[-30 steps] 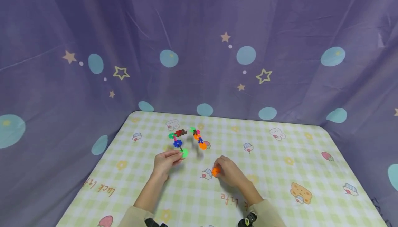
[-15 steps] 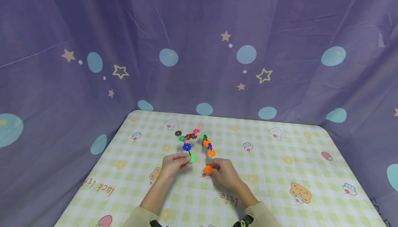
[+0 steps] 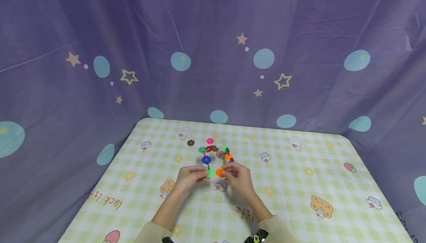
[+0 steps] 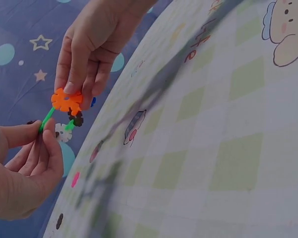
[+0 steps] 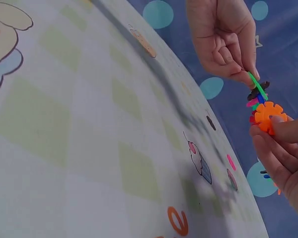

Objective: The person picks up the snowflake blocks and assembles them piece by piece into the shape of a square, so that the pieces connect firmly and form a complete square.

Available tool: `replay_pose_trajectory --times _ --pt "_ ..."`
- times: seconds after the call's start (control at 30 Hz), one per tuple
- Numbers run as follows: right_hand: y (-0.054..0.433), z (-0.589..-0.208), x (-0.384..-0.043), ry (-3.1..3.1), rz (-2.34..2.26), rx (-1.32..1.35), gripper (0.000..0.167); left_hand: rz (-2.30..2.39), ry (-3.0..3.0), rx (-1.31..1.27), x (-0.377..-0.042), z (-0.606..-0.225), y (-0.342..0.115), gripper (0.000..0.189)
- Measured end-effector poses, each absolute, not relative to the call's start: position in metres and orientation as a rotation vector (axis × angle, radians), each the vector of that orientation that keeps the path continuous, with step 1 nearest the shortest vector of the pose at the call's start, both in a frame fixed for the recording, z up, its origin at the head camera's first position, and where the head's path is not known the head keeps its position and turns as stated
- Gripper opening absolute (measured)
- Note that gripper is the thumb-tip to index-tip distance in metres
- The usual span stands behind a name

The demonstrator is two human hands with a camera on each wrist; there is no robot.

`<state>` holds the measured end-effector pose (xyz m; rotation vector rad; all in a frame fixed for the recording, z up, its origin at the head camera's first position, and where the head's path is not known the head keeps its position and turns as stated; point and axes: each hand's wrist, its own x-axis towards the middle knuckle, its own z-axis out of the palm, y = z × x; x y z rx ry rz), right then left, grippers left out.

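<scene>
My left hand [image 3: 190, 178] pinches a light green snowflake disc [image 3: 211, 172] at one end of a chain of interlocking plastic discs. From there the chain runs up through a blue disc [image 3: 206, 159], a dark red one [image 3: 209, 148] and brown ones, then bends down the right side through an orange disc [image 3: 229, 157]. Between thumb and fingers, my right hand [image 3: 240, 178] pinches another orange snowflake disc [image 5: 269, 118], face toward the wrist camera. In the left wrist view, the green disc [image 4: 48, 119] is edge-on, its tip right at the orange disc's rim [image 4: 67, 100].
A loose brown disc [image 3: 190, 143] and a pink disc [image 3: 210, 141] lie on the table behind the chain. The checked tablecloth [image 3: 286, 184] has printed cupcakes and strawberries. A purple curtain [image 3: 219, 50] hangs behind the table.
My hands have come together, bringing the orange disc leftward and up beside the green one. The chain has shifted right with my left hand, and the loose brown and pink discs now show apart from it.
</scene>
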<state>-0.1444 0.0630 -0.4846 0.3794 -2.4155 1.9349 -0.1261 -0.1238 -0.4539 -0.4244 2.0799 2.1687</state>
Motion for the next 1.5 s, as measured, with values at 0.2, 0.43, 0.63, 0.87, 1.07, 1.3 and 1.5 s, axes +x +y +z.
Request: replay_pose_trajectory --times 0.2,0.43,0.63,0.87,1.07,1.3,1.5 --pt "0.061 -0.483 -0.143 -2.367 1.967 0.392 0.009 2.155 2.072 -0.441 -0.131 -0.467 -0.124 0.025" --pt "0.061 -0.496 -0.147 -2.280 1.914 0.549 0.006 2.124 2.066 -0.402 -0.130 -0.467 -0.124 0.026" --pt "0.057 -0.493 -0.144 -2.284 1.877 0.564 0.006 2.093 2.123 -0.432 -0.130 -0.466 -0.123 0.023" --pt "0.056 -0.488 -0.147 -2.281 1.813 0.624 0.004 2.025 2.235 -0.409 -0.131 -0.461 -0.121 0.021" --pt "0.046 -0.481 -0.159 -2.233 1.734 0.675 0.003 2.122 2.200 -0.468 -0.136 -0.458 -0.125 0.023" --pt "0.031 -0.464 -0.173 -2.190 1.513 0.686 0.017 2.364 2.045 -0.559 -0.150 -0.455 -0.127 0.030" --pt "0.024 -0.471 -0.189 -2.169 1.409 0.660 0.018 2.481 2.018 -0.695 -0.166 -0.437 -0.147 0.028"
